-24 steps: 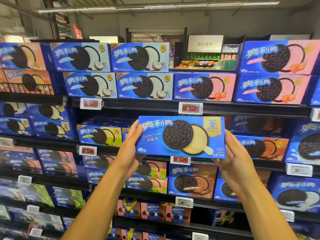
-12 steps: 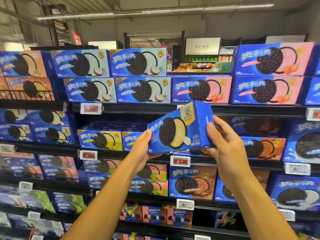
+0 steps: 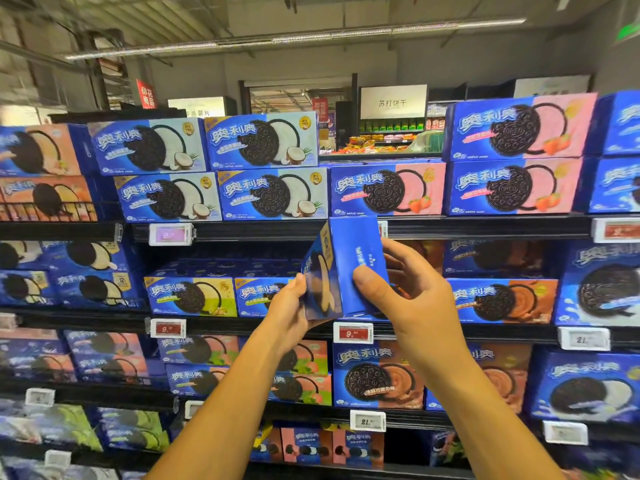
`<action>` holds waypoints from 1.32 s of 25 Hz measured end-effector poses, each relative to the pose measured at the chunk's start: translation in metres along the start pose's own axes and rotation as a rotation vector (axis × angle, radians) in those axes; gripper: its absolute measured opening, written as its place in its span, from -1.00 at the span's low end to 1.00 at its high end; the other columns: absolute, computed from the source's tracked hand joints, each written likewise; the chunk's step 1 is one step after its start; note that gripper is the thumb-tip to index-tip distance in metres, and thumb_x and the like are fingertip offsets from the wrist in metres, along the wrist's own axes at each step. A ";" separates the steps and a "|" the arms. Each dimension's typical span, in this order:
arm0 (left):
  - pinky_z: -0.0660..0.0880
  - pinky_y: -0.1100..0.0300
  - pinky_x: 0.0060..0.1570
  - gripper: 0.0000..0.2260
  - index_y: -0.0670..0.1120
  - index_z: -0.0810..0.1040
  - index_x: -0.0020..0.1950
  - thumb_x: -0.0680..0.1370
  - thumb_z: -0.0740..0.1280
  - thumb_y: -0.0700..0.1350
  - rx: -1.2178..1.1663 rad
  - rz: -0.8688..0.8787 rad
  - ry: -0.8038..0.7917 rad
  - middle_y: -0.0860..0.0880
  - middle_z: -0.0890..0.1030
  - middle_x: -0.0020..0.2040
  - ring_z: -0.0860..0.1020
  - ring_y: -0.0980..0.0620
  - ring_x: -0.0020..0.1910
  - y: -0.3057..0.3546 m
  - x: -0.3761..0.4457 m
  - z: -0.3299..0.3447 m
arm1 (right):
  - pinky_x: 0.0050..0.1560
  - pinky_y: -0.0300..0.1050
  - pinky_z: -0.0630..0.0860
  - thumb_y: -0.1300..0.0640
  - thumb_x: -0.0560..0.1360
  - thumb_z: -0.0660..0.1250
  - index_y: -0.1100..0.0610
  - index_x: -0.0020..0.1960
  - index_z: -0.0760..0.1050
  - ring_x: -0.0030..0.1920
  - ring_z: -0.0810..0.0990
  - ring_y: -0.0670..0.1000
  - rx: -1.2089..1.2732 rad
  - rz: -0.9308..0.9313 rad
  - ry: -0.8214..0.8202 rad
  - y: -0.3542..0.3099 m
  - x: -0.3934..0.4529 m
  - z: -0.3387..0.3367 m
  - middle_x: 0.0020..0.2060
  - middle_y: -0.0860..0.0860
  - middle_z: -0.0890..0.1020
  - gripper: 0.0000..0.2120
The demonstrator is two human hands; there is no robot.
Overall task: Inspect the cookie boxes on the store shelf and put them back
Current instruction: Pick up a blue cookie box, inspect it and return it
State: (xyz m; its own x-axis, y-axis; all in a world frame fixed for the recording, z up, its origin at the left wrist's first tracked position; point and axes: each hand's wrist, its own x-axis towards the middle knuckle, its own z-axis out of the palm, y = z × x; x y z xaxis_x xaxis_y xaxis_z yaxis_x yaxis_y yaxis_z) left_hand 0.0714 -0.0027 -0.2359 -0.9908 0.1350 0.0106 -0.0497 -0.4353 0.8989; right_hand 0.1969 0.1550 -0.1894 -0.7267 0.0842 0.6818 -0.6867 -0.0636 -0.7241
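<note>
Far left of frame: shelves [image 3: 62, 233] w/ blurred orange and blue cookie boxes, can't read them. Upper left-center: coconut boxes [image 3: 214, 168], 2 rows of 2, stacked on the top shelf; price tag [image 3: 170, 234] on the rail just below. Mid left-center: yellow-green boxes [image 3: 192, 296] on the 2nd shelf, red 9.x tag [image 3: 168, 328] under them. Center: left hand [image 3: 290, 313] coming up from lower left, fingers curled round the lower left edge of the held blue cookie box [image 3: 341, 268]. Box is in the air in front of the 2nd shelf, turned so its narrow end panel faces cam, front face angled off to the left, top edge overlapping the top shelf rail. Right hand [image 3: 414, 299] grips the box from the right: thumb pressed on the end panel, fingers wrapped behind it. Above center-right: strawberry boxes [image 3: 388, 190] on the top shelf. Right: chocolate box [image 3: 502, 301] on the 2nd shelf, 21.x tag [image 3: 584, 338] lower right. Far right boxes blurred.
</note>
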 end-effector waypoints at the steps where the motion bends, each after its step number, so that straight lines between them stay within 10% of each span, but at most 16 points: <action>1: 0.65 -0.09 -0.09 -0.62 -0.13 0.57 0.16 0.72 0.01 0.02 0.016 0.000 -0.001 -0.14 0.73 -0.07 0.70 -0.11 -0.11 0.000 0.001 -0.001 | -0.03 -0.27 0.60 -0.01 0.41 0.50 -0.12 0.15 0.61 0.06 0.69 -0.10 0.012 0.012 0.003 0.001 0.001 -0.003 0.05 -0.16 0.72 -0.69; 4: 0.58 -0.17 0.12 -0.60 -0.22 0.52 0.29 0.72 0.02 0.00 0.083 0.055 0.002 -0.22 0.68 0.07 0.65 -0.17 0.05 0.005 0.002 -0.007 | -0.04 -0.15 0.65 0.01 0.42 0.53 -0.05 0.20 0.61 0.05 0.71 0.01 0.120 0.106 0.023 0.006 0.007 -0.018 0.08 -0.03 0.73 -0.64; 9: 0.62 0.08 -0.23 -0.76 -0.02 0.59 0.15 0.62 0.25 0.07 0.212 0.268 0.003 -0.06 0.72 0.06 0.69 0.04 -0.10 0.026 -0.012 -0.019 | 0.08 0.01 0.64 0.02 0.62 0.17 0.09 0.37 0.53 0.17 0.67 0.06 0.271 0.263 0.058 0.024 0.021 -0.056 0.24 0.08 0.67 -0.62; 19: 0.64 0.11 -0.05 -0.55 -0.01 0.57 0.23 0.40 0.43 0.14 0.224 0.416 0.015 -0.08 0.68 0.17 0.67 -0.05 0.09 0.044 -0.029 -0.011 | 0.11 0.20 0.63 0.01 0.59 0.16 0.13 0.42 0.47 0.27 0.60 0.18 0.622 0.465 0.098 0.065 0.027 -0.077 0.32 0.13 0.60 -0.55; 27: 0.47 0.16 0.17 -0.76 0.03 0.53 0.24 0.58 0.38 -0.04 0.496 0.596 0.284 -0.01 0.58 0.23 0.54 0.03 0.23 0.045 -0.053 0.016 | -0.14 -0.05 0.66 0.02 0.57 0.21 0.07 0.32 0.54 0.07 0.68 0.01 0.423 0.349 0.101 0.052 0.034 -0.071 0.18 0.03 0.69 -0.63; 33: 0.38 0.16 0.32 -0.29 0.19 0.43 0.41 0.33 0.25 0.46 0.570 0.314 -0.237 0.32 0.54 0.29 0.46 0.39 0.27 0.041 -0.084 0.058 | -0.07 -0.19 0.64 -0.05 0.48 0.36 -0.08 0.22 0.62 0.07 0.71 0.00 0.240 0.175 0.053 0.029 0.031 -0.035 0.10 -0.02 0.73 -0.68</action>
State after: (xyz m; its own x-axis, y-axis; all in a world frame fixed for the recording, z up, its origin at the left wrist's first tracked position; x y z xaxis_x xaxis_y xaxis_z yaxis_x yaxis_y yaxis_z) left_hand 0.1604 0.0201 -0.1745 -0.8901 0.2978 0.3449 0.3730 0.0411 0.9269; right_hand 0.1548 0.1906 -0.1931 -0.8367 0.1031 0.5379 -0.5405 -0.3140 -0.7806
